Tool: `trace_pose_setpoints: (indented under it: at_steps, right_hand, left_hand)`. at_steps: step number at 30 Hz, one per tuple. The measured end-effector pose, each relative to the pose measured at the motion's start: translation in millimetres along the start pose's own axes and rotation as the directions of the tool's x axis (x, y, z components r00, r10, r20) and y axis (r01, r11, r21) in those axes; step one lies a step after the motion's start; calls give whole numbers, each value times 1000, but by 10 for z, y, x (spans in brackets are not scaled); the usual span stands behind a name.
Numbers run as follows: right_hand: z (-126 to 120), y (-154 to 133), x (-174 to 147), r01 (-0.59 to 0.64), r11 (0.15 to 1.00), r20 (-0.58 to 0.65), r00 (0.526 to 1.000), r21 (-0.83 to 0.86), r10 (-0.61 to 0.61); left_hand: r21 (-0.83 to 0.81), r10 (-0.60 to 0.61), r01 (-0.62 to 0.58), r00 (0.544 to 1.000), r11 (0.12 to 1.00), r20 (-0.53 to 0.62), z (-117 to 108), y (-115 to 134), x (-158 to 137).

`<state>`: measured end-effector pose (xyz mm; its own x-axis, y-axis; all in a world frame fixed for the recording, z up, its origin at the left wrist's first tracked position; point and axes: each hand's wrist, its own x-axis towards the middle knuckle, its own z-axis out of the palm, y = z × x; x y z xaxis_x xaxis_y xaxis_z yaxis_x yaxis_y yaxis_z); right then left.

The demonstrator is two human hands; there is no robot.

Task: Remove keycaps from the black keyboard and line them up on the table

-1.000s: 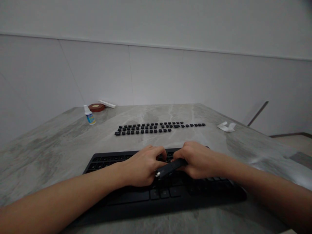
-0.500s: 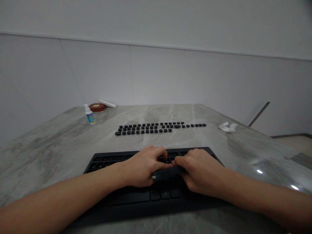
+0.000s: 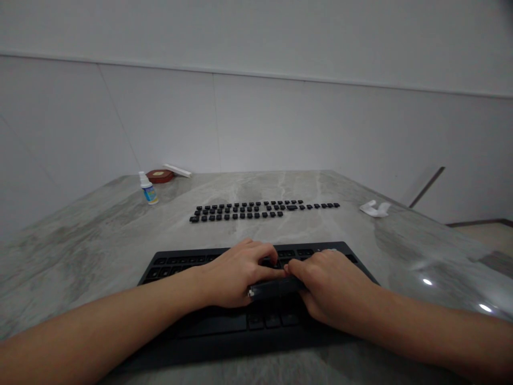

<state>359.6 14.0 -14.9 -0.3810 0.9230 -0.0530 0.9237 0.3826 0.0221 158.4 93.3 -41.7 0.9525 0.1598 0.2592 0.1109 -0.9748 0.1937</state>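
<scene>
A black keyboard [image 3: 212, 347] lies at the table's near edge, with both hands over its middle. My right hand [image 3: 336, 283] is closed around a dark bar-shaped tool [image 3: 274, 289], whose left end has a small whitish tip. My left hand [image 3: 236, 272] rests on the keys with fingers bent and its thumb stretched to the right fingertips. Whatever lies between the left fingers and thumb is hidden. Beyond the keyboard, several loose black keycaps [image 3: 234, 217] are laid out in rows.
On the back left stand a white spray bottle [image 3: 149, 190], a reddish-brown box [image 3: 160, 176] and a white strip-like object [image 3: 177, 170]. A crumpled white tissue [image 3: 375, 208] lies at the right. Behind the marble-patterned table [image 3: 100, 235] rises a white wall [image 3: 256, 123].
My right hand has shifted slightly down and to the right, and the tool has tilted a little with it. My left hand has hardly moved.
</scene>
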Motion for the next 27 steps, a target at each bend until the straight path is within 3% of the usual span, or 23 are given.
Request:
trace_pose_setpoints:
  at_steps: [27]
  right_hand:
    - [45,-152,-24,-55,996,22,998,-73,57]
  left_hand:
    - [-73,70,-68,997,995,35,-35,0,42]
